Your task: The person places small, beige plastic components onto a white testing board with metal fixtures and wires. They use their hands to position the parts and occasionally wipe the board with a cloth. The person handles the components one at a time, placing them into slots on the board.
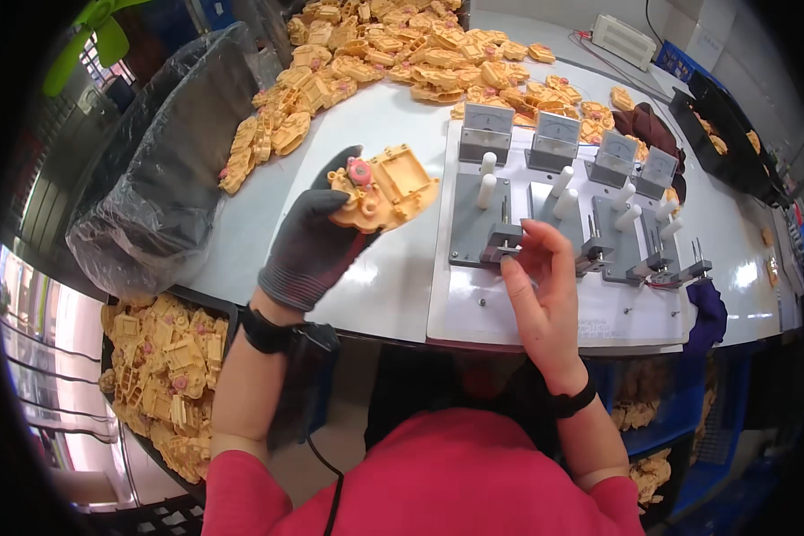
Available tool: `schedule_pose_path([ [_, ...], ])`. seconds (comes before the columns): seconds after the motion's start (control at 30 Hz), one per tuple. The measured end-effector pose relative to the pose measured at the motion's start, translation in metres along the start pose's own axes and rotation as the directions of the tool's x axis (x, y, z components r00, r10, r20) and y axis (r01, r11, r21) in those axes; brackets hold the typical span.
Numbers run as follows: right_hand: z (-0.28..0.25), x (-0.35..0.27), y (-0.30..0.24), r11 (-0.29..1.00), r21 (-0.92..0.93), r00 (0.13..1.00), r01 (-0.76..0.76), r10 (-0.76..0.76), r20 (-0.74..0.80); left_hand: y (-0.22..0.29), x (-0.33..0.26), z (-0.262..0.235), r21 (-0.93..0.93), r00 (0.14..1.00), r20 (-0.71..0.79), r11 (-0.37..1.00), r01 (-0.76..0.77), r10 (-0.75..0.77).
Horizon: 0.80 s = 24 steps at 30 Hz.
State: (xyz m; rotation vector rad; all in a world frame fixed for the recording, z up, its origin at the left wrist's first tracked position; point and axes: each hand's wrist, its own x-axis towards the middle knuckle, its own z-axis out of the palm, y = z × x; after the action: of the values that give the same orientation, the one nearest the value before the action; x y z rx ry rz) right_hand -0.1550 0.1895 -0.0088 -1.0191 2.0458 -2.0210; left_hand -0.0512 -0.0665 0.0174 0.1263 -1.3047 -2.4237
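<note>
A pale orange plastic moulded part (402, 184) with a pink round piece on it is gripped in my left hand (317, 234), which wears a dark glove. The part is tilted above the white table, left of a row of grey test fixtures. My bare right hand (545, 284) is at the nearest-left fixture (480, 210). Its thumb and forefinger are apart beside that fixture's small grey block (502, 239), and no part shows between them. Whether the fingertips touch the block cannot be told. White pegs (486, 190) and thin metal pins stand on the fixture.
Analog meters (487, 125) stand behind the fixtures. Similar orange parts (420, 54) are heaped across the back. At left is a bin lined with clear plastic (161, 170); below it, a crate of parts (170, 375). A purple cloth (707, 313) hangs at the right front edge.
</note>
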Motion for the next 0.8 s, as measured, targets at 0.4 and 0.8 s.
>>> schedule_pose_path([
  [0.4, 0.000, -0.004, 0.003, 0.983, -0.138, 0.991, 0.123, -0.129, -0.033, -0.027, 0.007, 0.016, -0.655, 0.960, -0.066, 0.738, 0.164, -0.272],
  [0.8, -0.002, -0.002, -0.007, 0.944, -0.219, 0.969, 0.247, -0.242, 0.047, -0.035, 0.017, 0.021, -0.679, 0.915, -0.076, 0.693, 0.244, -0.397],
])
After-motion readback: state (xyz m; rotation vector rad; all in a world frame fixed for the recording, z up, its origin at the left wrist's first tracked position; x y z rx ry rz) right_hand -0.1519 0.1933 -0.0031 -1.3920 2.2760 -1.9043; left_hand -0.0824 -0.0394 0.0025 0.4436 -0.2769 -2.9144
